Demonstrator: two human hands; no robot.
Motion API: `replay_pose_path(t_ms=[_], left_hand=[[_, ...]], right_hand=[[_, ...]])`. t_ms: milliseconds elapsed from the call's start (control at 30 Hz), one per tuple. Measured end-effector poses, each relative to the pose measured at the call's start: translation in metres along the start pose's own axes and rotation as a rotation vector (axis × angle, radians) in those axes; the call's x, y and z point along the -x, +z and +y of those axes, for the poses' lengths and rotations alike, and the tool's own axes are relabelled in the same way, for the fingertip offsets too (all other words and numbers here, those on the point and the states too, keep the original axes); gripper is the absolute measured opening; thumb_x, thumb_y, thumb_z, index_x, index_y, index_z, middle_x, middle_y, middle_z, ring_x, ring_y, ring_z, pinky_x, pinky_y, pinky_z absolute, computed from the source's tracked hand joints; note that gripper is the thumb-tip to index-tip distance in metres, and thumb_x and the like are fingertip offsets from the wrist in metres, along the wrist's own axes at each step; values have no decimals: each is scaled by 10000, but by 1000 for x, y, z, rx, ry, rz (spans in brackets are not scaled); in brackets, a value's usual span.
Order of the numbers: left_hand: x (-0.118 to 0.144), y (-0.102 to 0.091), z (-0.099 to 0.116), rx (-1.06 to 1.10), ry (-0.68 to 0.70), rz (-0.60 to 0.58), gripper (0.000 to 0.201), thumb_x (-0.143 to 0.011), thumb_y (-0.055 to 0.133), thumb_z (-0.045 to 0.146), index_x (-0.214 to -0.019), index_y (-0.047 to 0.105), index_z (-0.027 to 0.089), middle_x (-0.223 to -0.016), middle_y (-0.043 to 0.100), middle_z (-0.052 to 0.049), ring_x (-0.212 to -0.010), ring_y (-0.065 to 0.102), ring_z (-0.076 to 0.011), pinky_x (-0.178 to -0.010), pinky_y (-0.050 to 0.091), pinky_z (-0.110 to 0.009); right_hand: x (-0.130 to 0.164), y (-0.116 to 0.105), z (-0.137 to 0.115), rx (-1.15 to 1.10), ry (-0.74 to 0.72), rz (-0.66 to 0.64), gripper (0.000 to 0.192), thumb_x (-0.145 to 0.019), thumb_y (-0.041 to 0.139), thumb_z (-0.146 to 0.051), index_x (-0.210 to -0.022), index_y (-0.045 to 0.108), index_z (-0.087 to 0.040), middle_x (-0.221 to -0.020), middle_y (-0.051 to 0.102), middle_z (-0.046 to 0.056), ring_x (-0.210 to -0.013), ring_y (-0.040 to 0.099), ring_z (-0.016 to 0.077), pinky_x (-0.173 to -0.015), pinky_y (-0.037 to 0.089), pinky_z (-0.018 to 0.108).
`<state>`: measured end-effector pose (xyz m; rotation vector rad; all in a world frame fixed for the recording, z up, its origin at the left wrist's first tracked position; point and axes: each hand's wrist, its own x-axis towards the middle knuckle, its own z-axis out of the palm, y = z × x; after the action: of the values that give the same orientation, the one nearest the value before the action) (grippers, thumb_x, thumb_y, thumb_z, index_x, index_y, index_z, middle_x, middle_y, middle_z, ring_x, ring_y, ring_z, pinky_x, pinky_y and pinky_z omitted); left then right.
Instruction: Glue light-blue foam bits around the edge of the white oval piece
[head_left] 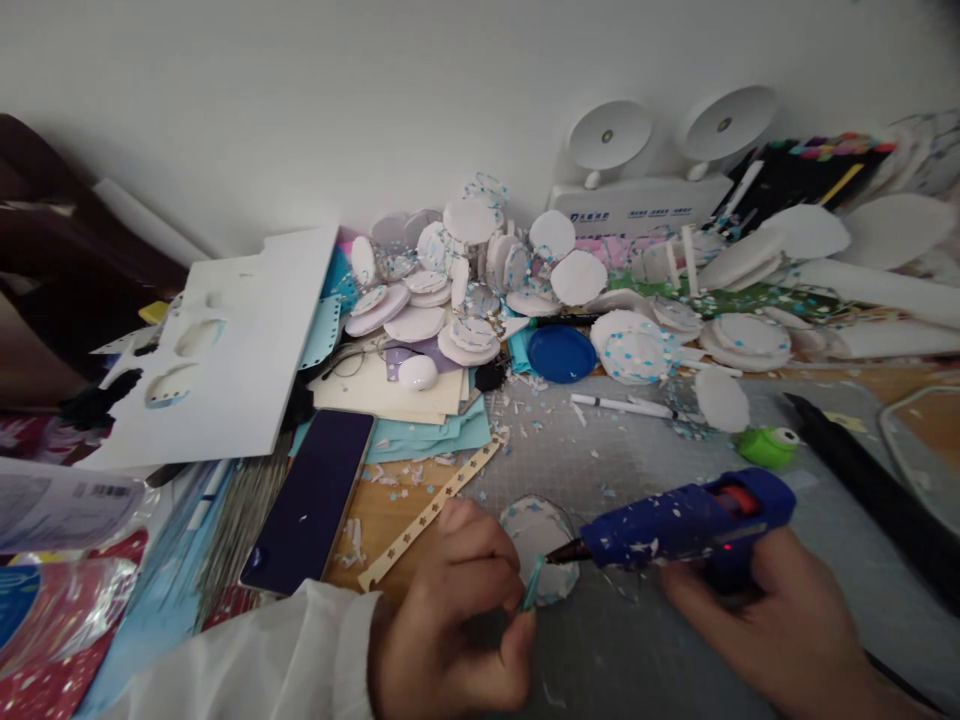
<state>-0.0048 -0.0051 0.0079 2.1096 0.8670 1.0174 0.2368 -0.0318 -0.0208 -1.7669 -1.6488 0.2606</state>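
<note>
My right hand (pixel 772 610) is wrapped round a blue hot glue gun (pixel 675 525) with a red light on its side. The gun's dark nozzle points left and meets, or nearly meets, a small light-blue strip (pixel 533 582). Between thumb and finger, my left hand (pixel 461 605) pinches that strip. Beneath the nozzle and strip, a white disc (pixel 534 525) with a light-blue dotted rim lies on the grey cutting mat (pixel 600 650). The left hand hides part of the disc's left side.
Behind are many white discs (pixel 416 322), a blue lid (pixel 561 354) and a white pen (pixel 622 405). A green hole punch (pixel 766 446) lies right. A phone (pixel 309 500), a punched tan strip (pixel 435 505) and a white cut board (pixel 247 370) are left. A twin-lamp emergency light (pixel 637 205) stands by the wall.
</note>
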Motion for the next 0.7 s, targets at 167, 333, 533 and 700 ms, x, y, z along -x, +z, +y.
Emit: replay_pose_path(t_ms=[167,333,533,700], left_hand=[[-1,-1,0,-9,1,0,169,-751,544,73,-721,441,202,-699,549,3,-716,514,-154,-705,390,-316],[0,-2,0,-12,6,-8,160,-756,540,74,-721,450,201,-700,554,-3,-711,518,-157,-702,399,-317],[1,1,-1,-10,19,36,144,-761,533,75,-735,453,192,-701,542,8,-722,511,-142,-718,394,-303],[3,2,-1,-2,25,41,139,-766,529,81,-732,453,191,-700,538,12,-722,501,-139,-716,386,-305]], right_hand=[[0,0,0,13,11,1,89,-802,532,-329,-757,476,-277,-537,563,-33,-452,528,173,-472,382,307],[-2,-1,-3,18,6,7,75,-797,519,-324,-763,474,-275,-516,545,-43,-423,502,170,-450,357,302],[0,3,13,92,-96,23,87,-811,520,-338,-774,472,-276,-522,532,-44,-404,485,169,-427,343,297],[-8,-1,31,273,-226,77,230,-777,578,-423,-925,557,-248,-584,635,17,-442,589,231,-438,410,325]])
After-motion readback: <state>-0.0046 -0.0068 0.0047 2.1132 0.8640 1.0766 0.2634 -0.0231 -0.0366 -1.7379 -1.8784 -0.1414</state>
